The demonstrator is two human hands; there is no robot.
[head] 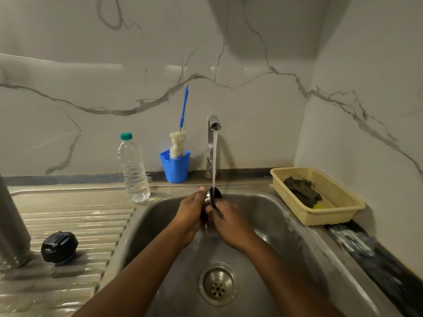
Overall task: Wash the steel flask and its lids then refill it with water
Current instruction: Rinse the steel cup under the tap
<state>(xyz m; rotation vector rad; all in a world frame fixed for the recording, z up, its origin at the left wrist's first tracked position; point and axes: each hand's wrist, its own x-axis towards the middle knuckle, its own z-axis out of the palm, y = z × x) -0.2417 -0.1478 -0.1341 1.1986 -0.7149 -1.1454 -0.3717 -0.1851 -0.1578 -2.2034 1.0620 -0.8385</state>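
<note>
**Steel lid (214, 193) under the tap (214, 124)**

Frame's left edge: the steel flask (11, 225) stands on the drainboard (80, 220), black lid (59, 247) beside it. Centre, over the sink (277, 227): fingers of left hand (190, 213) and right hand (230, 223) curl around the steel lid.

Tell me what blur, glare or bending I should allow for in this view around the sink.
Head view: the wide lens bows the sink rim; blur smears the counter on the right; soft glare bands streak the wall; the left hand, right hand and lid under the tap look fairly sharp, in dim light.
</note>
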